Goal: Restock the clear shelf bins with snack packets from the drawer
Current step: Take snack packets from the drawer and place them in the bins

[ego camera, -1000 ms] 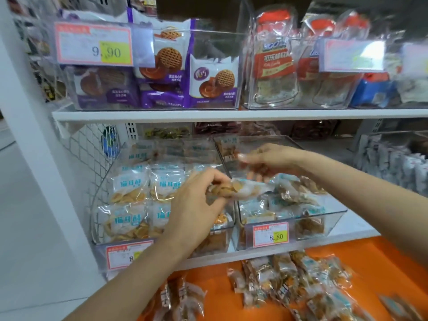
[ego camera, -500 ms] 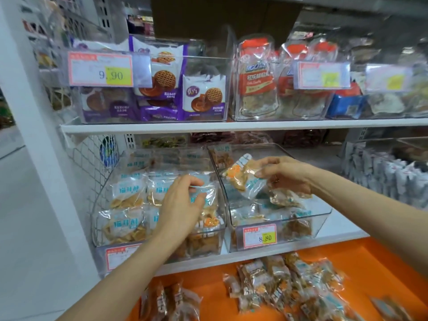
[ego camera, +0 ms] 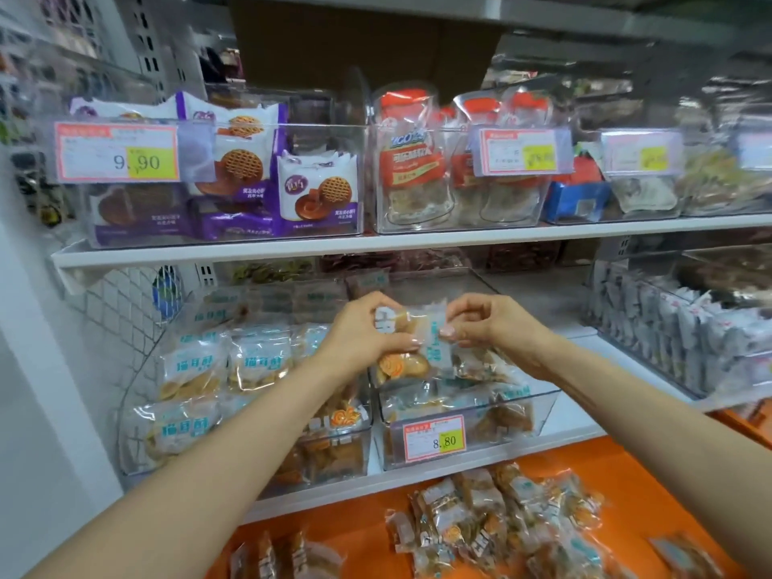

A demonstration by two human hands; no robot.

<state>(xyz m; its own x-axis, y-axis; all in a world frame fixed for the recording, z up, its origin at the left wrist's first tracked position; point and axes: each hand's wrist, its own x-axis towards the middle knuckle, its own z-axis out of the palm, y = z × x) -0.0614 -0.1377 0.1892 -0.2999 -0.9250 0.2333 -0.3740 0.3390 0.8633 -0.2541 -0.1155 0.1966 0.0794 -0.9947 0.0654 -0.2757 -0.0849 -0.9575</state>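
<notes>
Both hands hold one clear snack packet (ego camera: 422, 340) of swirl biscuits over the right clear bin (ego camera: 543, 415) on the lower shelf. My left hand (ego camera: 367, 332) grips its left side, thumb on the front. My right hand (ego camera: 488, 323) pinches its right top edge. That bin, tagged 8.80, holds a few similar packets. The left clear bin (ego camera: 138, 449) beside it is packed with several packets (ego camera: 259, 361) with blue lettering. The orange drawer (ego camera: 359, 545) below holds a loose pile of packets (ego camera: 501, 520).
The upper shelf (ego camera: 417, 240) carries clear bins of purple biscuit packs (ego camera: 317, 194) and red-topped pouches (ego camera: 411, 160), with price tags on the fronts. A bin of white packets (ego camera: 689, 328) sits at the right. A white upright (ego camera: 25, 328) stands at the left.
My left hand left the left bin and moved right to join my right hand on the packet. The packet now hangs upright between both hands. The camera tilted upward.
</notes>
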